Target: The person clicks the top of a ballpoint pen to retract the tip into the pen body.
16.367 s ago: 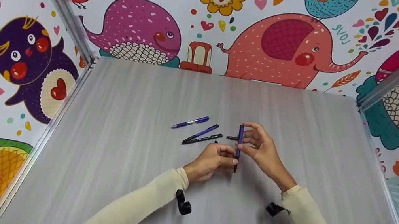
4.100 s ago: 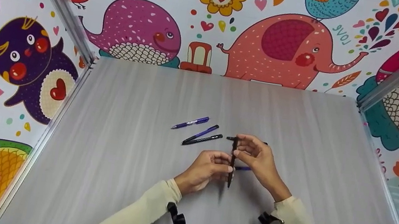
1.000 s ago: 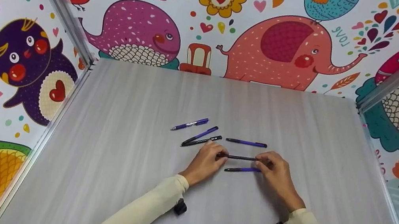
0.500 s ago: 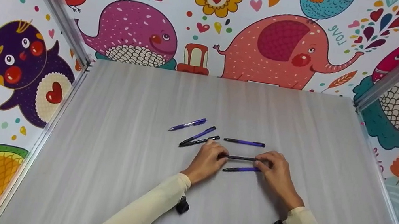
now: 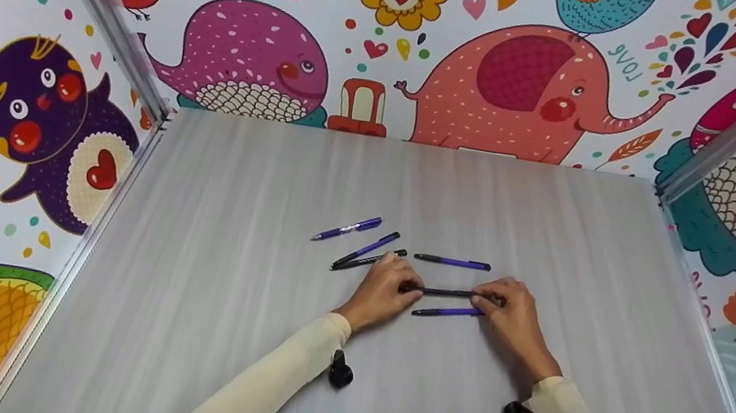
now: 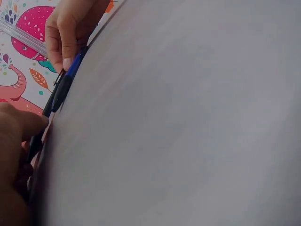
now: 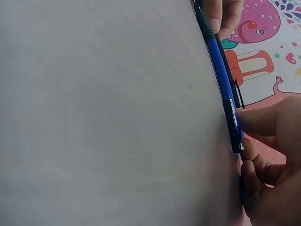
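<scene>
A black pen [image 5: 446,293] lies crosswise between my hands, at or just over the table. My left hand [image 5: 383,295] pinches its left end between thumb and fingers. The other end is pinched by my right hand [image 5: 512,324]. Just nearer to me lies a blue and black pen [image 5: 443,312]; the right fingertips cover its right end. In the right wrist view this blue pen [image 7: 221,68] is in front of the black one, whose clip shows. Beyond the held pen, a second blue pen [image 5: 454,262] lies roughly parallel. Whether the held pen touches the tabletop, I cannot tell.
Left of these, a purple pen with a clear grip [image 5: 346,230] lies slanted. Below it, a blue pen [image 5: 367,249] and a black pen [image 5: 359,262] form a narrow V, the black one partly behind my left hand. The grey table [image 5: 208,329] meets printed walls.
Earlier both hands held a blue pen upright, later the black pen upright. That blue pen now lies on the table, and the black pen is level between the two blue ones.
</scene>
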Demonstrator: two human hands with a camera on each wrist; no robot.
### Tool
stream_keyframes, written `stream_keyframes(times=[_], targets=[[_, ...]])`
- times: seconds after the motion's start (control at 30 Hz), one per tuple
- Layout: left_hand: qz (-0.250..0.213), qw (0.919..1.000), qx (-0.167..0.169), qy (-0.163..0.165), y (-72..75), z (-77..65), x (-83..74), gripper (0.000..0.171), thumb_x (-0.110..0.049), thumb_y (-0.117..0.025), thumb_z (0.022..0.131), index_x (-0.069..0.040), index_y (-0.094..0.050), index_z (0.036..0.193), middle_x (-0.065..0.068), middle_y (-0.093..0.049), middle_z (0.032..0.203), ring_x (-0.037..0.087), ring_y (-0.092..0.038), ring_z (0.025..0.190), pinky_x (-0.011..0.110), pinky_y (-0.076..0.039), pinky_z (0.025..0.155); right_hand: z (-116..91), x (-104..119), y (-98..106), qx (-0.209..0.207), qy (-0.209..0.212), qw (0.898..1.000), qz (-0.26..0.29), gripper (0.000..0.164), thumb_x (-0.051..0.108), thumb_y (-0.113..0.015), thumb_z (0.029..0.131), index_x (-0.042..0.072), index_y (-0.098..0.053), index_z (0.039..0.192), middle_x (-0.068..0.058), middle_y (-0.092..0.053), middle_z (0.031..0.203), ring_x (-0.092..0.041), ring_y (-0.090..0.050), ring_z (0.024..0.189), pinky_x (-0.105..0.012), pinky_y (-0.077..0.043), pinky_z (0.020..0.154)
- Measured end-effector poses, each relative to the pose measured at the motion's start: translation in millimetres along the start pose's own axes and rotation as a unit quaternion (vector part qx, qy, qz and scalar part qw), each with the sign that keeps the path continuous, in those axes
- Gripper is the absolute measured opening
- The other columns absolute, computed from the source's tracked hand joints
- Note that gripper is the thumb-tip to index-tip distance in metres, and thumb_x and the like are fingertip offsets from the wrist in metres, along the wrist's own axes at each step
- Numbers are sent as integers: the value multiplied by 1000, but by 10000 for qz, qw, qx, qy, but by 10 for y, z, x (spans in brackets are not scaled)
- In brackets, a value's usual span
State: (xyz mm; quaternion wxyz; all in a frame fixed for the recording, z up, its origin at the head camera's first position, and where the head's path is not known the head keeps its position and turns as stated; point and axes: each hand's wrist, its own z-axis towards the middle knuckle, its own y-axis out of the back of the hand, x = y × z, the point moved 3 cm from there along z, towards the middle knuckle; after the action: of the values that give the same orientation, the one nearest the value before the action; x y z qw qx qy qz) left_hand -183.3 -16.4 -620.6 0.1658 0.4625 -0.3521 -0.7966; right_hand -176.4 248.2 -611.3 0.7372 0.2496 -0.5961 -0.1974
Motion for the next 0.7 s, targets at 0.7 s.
stream_keyframes(times=[0.7], targets=[[135, 9999, -77, 10, -32, -15, 9, 12, -19, -86, 97, -10, -85, 105, 1, -73, 104, 22, -57, 104, 41, -48, 97, 9, -23, -27, -92, 24, 9999, -52, 15, -5, -86, 90, 4, -87, 102, -9, -73, 98, -26, -56, 93, -31, -40, 82]])
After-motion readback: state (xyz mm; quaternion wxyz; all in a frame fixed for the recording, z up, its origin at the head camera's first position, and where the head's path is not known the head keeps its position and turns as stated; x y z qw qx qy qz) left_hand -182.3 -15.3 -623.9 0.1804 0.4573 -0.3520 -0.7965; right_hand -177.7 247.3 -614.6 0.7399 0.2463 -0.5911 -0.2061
